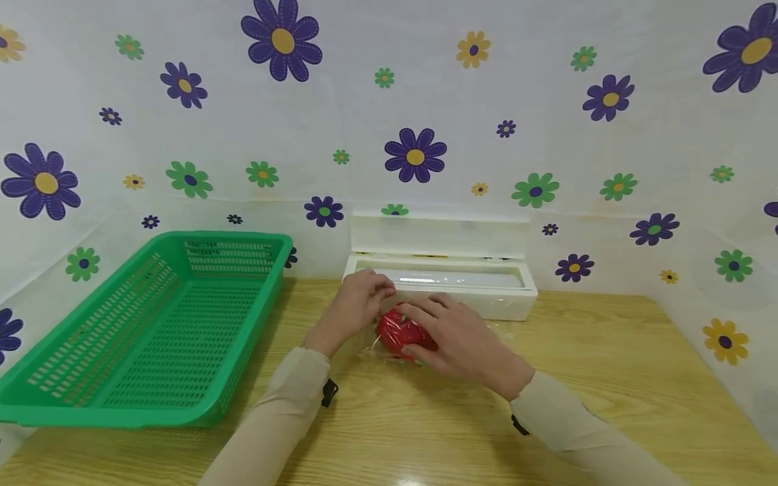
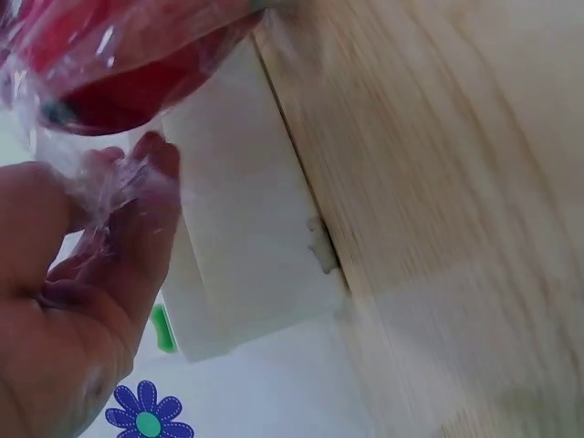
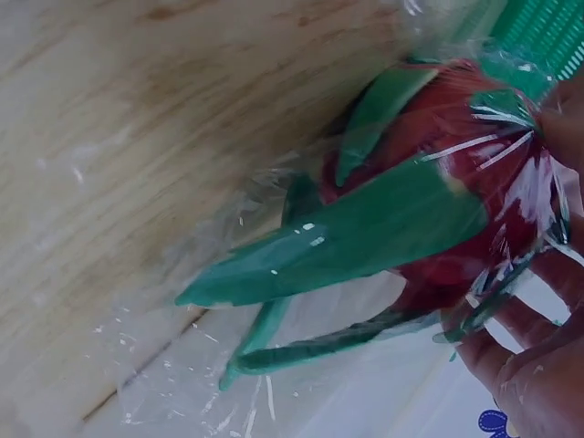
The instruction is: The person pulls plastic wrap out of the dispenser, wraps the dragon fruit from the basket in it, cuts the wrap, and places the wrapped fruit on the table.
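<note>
A red fruit with green leaf-like scales (image 1: pixel 398 333) (image 3: pixel 438 196) lies on the wooden table (image 1: pixel 425 432), wrapped in clear cling film (image 3: pixel 201 383). My right hand (image 1: pixel 452 334) covers it from the right, fingers curled over the fruit (image 2: pixel 119 64). My left hand (image 1: pixel 358 300) is at the fruit's upper left and pinches a fold of the film (image 2: pixel 114 182) between thumb and fingers. Just behind stands a white cling-film dispenser box (image 1: pixel 440 277) (image 2: pixel 246 228) with its lid up.
A green plastic basket (image 1: pixel 152 331) sits on the table's left side, its corner in the right wrist view (image 3: pixel 538 36). Flower-patterned sheets (image 1: pixel 425 101) wall in the back and both sides. Bare wood lies to the right and front.
</note>
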